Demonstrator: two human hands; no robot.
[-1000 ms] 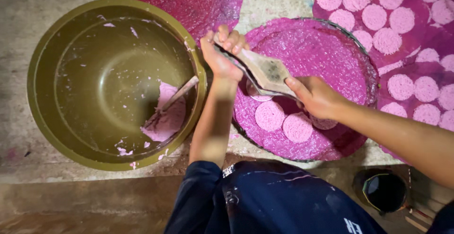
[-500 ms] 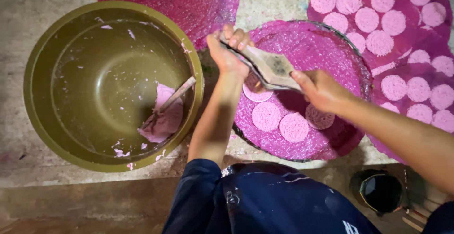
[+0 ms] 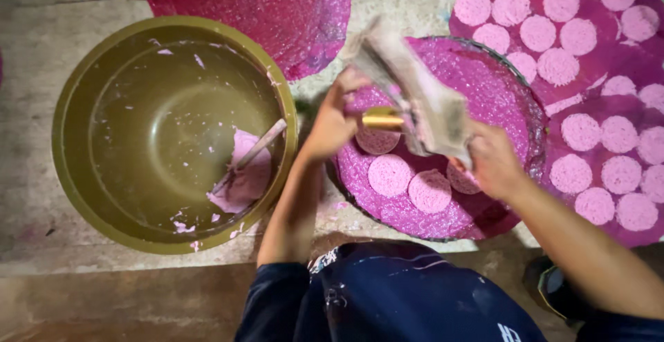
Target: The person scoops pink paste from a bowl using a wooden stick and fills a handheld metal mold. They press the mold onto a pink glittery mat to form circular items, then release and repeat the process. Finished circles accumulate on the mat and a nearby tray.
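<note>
Here the cloth piping bag (image 3: 415, 96), smeared and greyish, is raised at a slant above the round magenta tray (image 3: 498, 86) in the middle. Its brass nozzle (image 3: 382, 118) points left, just over one of the pink discs. The left hand (image 3: 333, 122) is curled at the nozzle end, fingertips pinching the bag beside the brass tip. The right hand (image 3: 492, 160) is closed round the bag's lower end, squeezing it.

Four pale pink discs (image 3: 389, 174) lie on that tray along its near edge, one partly hidden under the nozzle and one partly under the right hand. The rest of the tray's textured surface is bare.

To the right, overlapping magenta sheets (image 3: 615, 72) carry many more discs in rows; about eighteen show, some cut by the frame edge. Another magenta sheet (image 3: 277, 10) lies at the top, with no discs on it.

To the left stands one large olive-green basin (image 3: 76, 107), nearly scraped out, with a small patch of pink batter (image 3: 242, 179) and one stick (image 3: 252, 152) leaning in it. All rests on a worn concrete floor (image 3: 28, 197).
</note>
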